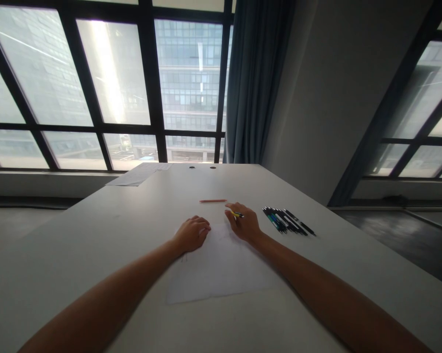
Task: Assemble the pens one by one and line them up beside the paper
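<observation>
While the left hand point(192, 233) lies curled, fingers folded under and holding nothing, on the upper left corner of the sheet of paper point(221, 267), the right hand point(243, 223) has its grip closed on a yellow pen point(236, 214) at the sheet's far edge. The paper lies flat on the white worktop point(96, 235). To do this well, I judge the left hand should press the sheet flat so it cannot slide under the pen. An orange pencil point(213, 201) lies just beyond; a row of pens point(287, 220) sits to the right.
</observation>
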`<state>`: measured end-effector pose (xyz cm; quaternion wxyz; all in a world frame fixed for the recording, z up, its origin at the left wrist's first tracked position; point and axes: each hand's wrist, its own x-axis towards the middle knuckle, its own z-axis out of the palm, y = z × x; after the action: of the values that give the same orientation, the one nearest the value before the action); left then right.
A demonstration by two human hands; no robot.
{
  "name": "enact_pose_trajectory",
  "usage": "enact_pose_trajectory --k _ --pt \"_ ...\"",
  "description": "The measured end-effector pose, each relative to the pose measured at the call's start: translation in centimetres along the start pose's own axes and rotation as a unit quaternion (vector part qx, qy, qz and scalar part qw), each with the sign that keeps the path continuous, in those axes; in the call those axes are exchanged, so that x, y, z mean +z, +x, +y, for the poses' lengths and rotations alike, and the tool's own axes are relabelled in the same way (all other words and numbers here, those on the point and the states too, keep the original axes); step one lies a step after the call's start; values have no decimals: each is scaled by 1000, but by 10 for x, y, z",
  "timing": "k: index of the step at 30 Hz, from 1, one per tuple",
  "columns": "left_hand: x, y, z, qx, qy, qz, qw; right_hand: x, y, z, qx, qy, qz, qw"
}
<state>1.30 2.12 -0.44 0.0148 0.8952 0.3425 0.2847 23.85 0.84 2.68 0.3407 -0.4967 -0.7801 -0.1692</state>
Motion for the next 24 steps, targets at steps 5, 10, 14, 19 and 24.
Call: enact_pose_trajectory --k 5,10,14,19,24 --pt "-1 1 1 -4 4 -4 1000 3 1 -3 -80 68 4 994" --pt "-1 1 2 2 4 3 1000 2 -3 -6 -124 93 -35 987" --pt "-1 1 2 1 3 6 1000 -3 -2 -11 -111 27 -27 993" --pt "-1 1 1 0 7 2 1000 -6 -1 -15 -115 -2 -34 993" --pt "0 1 1 -1 3 -1 1000 -5 -3 -15 -145 -14 -40 988"
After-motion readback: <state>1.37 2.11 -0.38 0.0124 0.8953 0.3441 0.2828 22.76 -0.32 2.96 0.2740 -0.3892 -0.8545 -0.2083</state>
